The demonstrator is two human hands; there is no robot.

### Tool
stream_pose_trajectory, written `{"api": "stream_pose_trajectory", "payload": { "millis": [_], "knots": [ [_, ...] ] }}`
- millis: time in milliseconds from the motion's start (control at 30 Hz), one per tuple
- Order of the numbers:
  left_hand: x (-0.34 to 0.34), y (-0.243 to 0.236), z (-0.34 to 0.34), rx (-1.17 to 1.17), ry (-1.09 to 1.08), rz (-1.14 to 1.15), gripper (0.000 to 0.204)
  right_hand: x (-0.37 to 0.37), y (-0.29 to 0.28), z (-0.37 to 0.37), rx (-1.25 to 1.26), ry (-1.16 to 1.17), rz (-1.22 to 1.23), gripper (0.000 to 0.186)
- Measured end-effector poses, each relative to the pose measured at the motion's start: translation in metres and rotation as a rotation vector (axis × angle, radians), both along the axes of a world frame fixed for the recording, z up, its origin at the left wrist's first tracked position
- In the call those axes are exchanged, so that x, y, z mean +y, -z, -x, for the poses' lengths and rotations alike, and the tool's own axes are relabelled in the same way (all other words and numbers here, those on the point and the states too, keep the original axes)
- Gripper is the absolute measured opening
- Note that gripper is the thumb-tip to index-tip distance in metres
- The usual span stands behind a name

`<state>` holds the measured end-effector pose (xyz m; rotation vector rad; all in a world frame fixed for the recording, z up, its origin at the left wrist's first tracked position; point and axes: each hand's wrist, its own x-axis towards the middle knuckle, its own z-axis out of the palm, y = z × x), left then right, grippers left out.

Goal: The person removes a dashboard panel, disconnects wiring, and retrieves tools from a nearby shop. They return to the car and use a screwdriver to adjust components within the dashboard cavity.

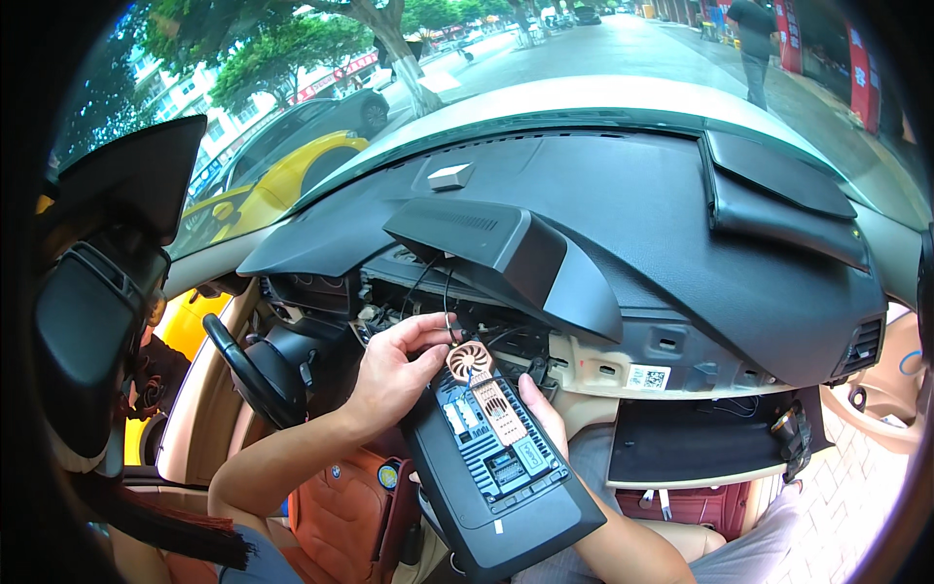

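Black unit (530, 516) sat rear-up before the stripped dash (623, 195); right hand (545, 417), half curled, gripped its right edge. Left hand (404, 365) pinched nearly closed, apparently on the cable (447, 292) by the fan (469, 361). Step wanted unit steady, cable slack.

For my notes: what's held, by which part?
Right hand holds the black unit by its right edge; whether the left hand pinches the cable is unclear.
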<state>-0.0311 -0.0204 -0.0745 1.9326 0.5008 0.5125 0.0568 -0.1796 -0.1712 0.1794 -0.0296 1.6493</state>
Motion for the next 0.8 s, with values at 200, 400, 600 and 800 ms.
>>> {"api": "stream_pose_trajectory", "payload": {
  "millis": [200, 400, 600, 800],
  "knots": [
    [0.006, 0.002, -0.003, -0.002, -0.027, 0.015, 0.016, 0.007, 0.010, 0.002, -0.094, 0.039, 0.106, 0.088],
    [0.008, 0.000, -0.002, 0.071, -0.035, -0.076, 0.017, 0.008, 0.022, 0.001, -0.003, 0.010, 0.063, 0.084],
    [0.006, -0.006, -0.006, 0.036, 0.009, 0.062, 0.021, 0.007, 0.019, -0.001, 0.018, -0.022, 0.075, 0.082],
    [0.011, -0.014, -0.001, 0.107, -0.001, -0.098, 0.019, 0.003, 0.012, -0.001, -0.036, -0.023, 0.077, 0.092]
  ]
}}
